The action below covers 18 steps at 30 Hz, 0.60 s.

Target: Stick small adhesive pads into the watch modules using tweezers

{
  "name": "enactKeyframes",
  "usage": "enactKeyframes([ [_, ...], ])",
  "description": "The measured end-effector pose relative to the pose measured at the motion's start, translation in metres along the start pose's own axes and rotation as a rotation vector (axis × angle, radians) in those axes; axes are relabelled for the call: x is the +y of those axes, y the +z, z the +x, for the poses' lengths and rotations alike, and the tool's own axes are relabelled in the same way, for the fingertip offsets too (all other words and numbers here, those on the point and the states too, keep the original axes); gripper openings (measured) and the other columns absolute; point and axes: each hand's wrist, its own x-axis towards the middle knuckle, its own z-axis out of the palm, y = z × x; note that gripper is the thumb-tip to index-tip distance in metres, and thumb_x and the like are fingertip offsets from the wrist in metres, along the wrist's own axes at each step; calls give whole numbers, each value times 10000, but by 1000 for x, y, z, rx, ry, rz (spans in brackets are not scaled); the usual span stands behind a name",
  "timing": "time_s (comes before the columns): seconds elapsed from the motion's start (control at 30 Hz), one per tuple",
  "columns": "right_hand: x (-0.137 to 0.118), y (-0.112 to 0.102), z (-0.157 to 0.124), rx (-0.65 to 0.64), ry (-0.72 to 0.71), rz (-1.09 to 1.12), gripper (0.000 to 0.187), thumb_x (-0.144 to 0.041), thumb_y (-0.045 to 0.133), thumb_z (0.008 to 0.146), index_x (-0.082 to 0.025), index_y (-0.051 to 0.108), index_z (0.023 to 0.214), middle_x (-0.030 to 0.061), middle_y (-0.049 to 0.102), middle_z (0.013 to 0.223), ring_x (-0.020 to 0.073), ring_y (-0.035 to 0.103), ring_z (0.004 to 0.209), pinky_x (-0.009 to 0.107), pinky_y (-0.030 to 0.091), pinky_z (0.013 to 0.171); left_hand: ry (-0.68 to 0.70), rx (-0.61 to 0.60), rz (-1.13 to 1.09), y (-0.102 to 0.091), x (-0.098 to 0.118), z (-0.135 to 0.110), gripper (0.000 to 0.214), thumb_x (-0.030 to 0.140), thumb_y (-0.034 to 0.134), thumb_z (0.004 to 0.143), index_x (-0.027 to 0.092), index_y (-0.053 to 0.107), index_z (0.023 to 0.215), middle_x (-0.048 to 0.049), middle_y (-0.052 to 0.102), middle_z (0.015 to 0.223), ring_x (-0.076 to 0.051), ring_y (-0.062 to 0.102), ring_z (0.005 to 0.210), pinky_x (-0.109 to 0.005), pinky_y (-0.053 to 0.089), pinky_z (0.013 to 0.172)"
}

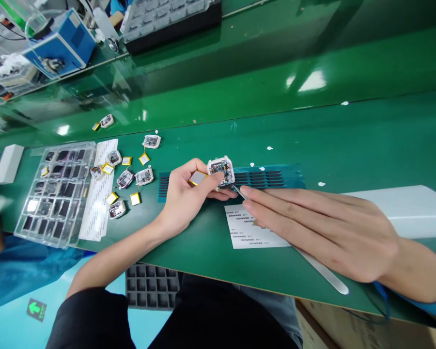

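My left hand (187,194) is closed around a white smartwatch case (221,170) with its circuit board facing up, the thumb pressing on the board's lower edge. A yellow-edged battery (198,178) lies against the same hand's fingers. Pinched in my right hand (327,223) is a slim metal tool, which looks like tweezers (325,271); its tip meets the lower right edge of the case, and its flat rounded end sticks out below the palm. Beneath the hands lies a white printed sheet (252,235) beside a blue-green strip with dark adhesive pieces (269,178).
Several open watch cases (144,176) with batteries lie to the left, by a printed paper strip (96,213) and a clear compartment tray (54,194). A white flat piece (407,211) is at right. A blue device (63,43) and a black tray (174,29) stand behind. Another person's sleeve (29,261) shows at left.
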Motion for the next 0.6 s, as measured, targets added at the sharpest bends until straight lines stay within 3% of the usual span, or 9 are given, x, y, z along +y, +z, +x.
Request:
enactKeyframes([
  [0.27,-2,3,-1,41,0,13,746,-3,519,1044,-243,345,1729,56,652,1527,251,717,1332,428,617,1190,12,12,2,4,-4,-4,365,325,861,808,202,522,748,21,736,646,-160,773,572,-238,679,591],
  [0.43,-5,4,-5,1,-6,-35,752,-6,512,1038,-222,324,1733,60,643,1521,276,742,1290,495,647,1146,-1,40,19,6,-5,-5,445,417,918,774,205,528,740,10,741,659,-165,766,568,-252,681,585],
  [0.6,2,0,-6,-23,-147,-110,600,2,498,1026,-109,505,1615,104,615,1563,263,723,1319,451,643,1147,19,34,45,6,-4,-6,461,450,941,763,206,551,728,15,709,616,-170,753,559,-295,707,625],
])
